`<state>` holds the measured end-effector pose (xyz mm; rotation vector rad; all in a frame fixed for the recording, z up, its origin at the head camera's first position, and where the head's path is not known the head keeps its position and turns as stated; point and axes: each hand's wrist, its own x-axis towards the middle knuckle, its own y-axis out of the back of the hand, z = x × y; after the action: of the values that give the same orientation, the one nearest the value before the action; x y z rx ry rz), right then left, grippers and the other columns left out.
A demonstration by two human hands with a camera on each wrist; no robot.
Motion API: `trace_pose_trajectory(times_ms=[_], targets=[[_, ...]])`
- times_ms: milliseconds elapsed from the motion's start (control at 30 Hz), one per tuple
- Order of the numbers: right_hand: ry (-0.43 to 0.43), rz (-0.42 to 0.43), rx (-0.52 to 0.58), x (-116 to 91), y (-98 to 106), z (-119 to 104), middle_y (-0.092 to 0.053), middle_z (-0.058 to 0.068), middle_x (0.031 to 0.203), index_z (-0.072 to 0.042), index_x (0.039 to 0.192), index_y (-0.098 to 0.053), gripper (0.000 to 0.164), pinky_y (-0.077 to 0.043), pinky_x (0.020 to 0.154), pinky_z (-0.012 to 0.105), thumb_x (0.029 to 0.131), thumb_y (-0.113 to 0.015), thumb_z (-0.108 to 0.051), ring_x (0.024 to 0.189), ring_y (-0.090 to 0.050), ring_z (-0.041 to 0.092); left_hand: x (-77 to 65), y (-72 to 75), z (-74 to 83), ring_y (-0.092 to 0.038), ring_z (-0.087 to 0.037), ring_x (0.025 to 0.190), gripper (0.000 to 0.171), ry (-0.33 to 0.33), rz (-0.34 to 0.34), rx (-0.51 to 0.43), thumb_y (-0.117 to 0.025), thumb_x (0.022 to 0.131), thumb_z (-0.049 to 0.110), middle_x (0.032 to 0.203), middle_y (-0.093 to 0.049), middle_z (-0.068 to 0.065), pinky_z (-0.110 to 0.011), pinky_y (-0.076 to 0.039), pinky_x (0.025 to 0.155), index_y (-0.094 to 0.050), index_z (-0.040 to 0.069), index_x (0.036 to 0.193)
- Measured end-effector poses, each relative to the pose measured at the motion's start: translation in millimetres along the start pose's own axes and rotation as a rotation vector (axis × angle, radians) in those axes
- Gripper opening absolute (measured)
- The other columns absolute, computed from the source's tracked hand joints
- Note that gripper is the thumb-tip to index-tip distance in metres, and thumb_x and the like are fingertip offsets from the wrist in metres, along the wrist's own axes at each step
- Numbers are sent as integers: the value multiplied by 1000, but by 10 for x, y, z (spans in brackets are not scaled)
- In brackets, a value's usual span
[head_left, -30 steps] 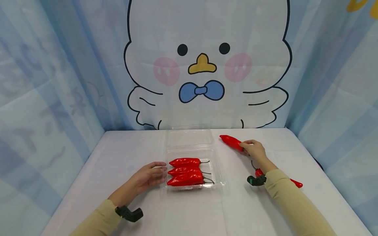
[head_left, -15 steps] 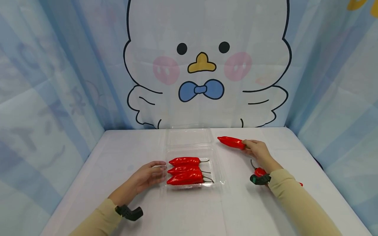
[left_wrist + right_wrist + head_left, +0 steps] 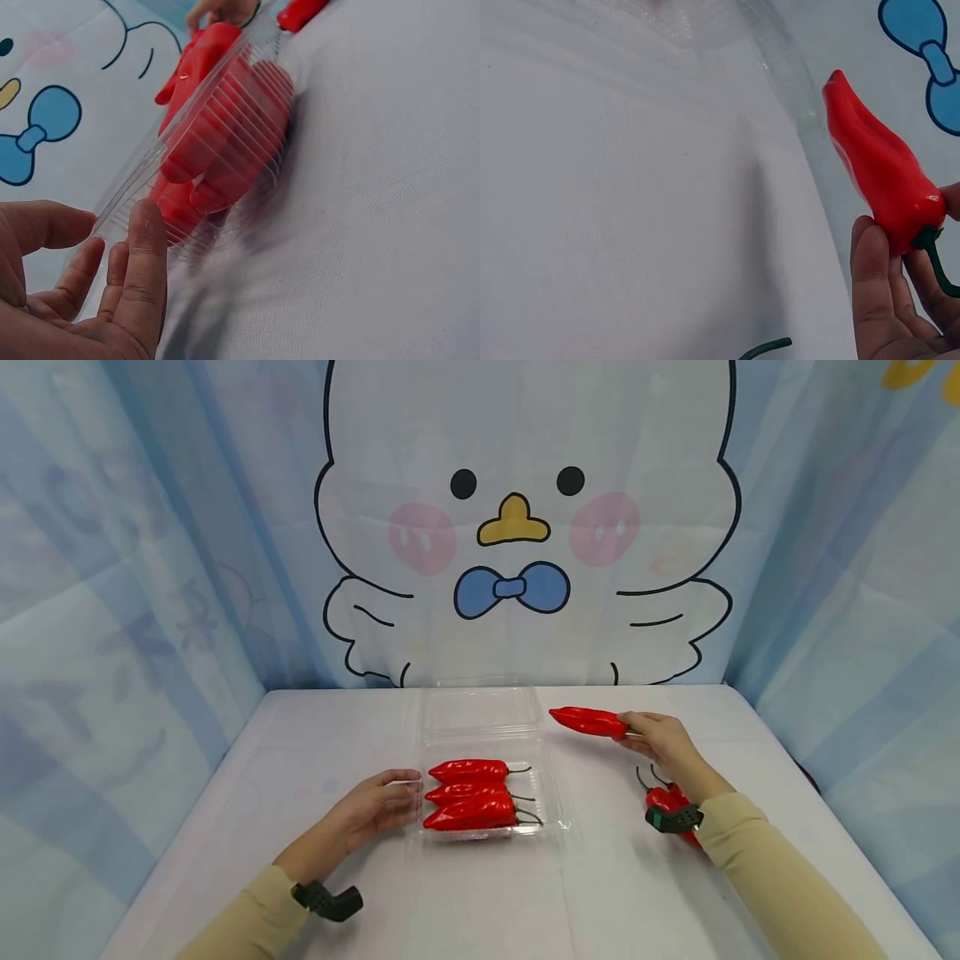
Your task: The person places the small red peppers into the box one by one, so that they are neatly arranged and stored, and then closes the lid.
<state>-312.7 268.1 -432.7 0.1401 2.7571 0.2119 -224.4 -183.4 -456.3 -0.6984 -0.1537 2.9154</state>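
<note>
Right hand (image 3: pixel 663 745) pinches a glossy, tapered red pepper (image 3: pixel 587 721); left hand (image 3: pixel 378 808), fingers loose, is right beside a clear ribbed plastic box (image 3: pixel 517 748)

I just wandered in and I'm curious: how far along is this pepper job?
Done, it seems: three peppers lie in the box. In hand: the right hand holds another pepper to the box's right, while the left hand is at the box's left edge. Remaining, probably: that one, plus at least two more peppers, partly hidden on the table, and perhaps closing the open lid.
</note>
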Motion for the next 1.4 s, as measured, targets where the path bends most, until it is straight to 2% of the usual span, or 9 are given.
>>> trace_pose_trajectory(times_ms=[167, 267, 500, 900, 1133, 1400], targets=[[23, -57, 6, -82, -29, -45, -41, 24, 158, 4, 156, -38, 65, -60, 87, 22, 105, -59, -31, 98, -67, 11, 1, -1, -1, -70, -22, 103, 45, -3, 2, 6, -63, 102, 11, 140, -60, -21, -38, -62, 91, -49, 1, 144], [50, -85, -12, -137, -65, -62, -44, 25, 154, 6, 154, -40, 64, -60, 87, 23, 105, -60, -30, 93, -68, 8, 0, -1, 0, -70, -22, 103, 46, -6, -1, 9, -62, 102, 12, 141, -60, -21, -38, -62, 92, -49, 0, 144], [114, -157, -80, -261, -228, -86, -50, 27, 149, 9, 150, -44, 62, -58, 98, 32, 105, -61, -31, 99, -69, 13, -11, 5, 9, -69, -21, 103, 46, -9, -16, 3, -61, 102, 11, 140, -60, -21, -36, -62, 91, -48, 0, 145], [151, -225, -160, -394, -549, -138, -64, 25, 134, 8, 136, -58, 51, -62, 92, 33, 101, -67, -29, 95, -72, 17, -24, 0, 1, -69, -21, 102, 46, -12, -20, 7, -62, 103, 11, 137, -62, -18, -36, -62, 91, -48, 0, 145], [166, -250, -183, -429, -633, -119, -66, 25, 130, 8, 131, -63, 46, -62, 91, 34, 101, -67, -26, 94, -72, 19, -27, -11, -8, -69, -20, 100, 46, -9, -9, 5, -62, 102, 12, 136, -63, -18, -35, -63, 89, -48, 1, 145], [205, -276, -282, -496, -719, -110, -67, 24, 126, 8, 128, -64, 43, -61, 94, 41, 99, -68, -23, 98, -70, 23, -30, -16, -9, -69, -21, 101, 46, -10, -1, 7, -62, 102, 12, 137, -62, -19, -35, -63, 89, -49, 1, 144]])
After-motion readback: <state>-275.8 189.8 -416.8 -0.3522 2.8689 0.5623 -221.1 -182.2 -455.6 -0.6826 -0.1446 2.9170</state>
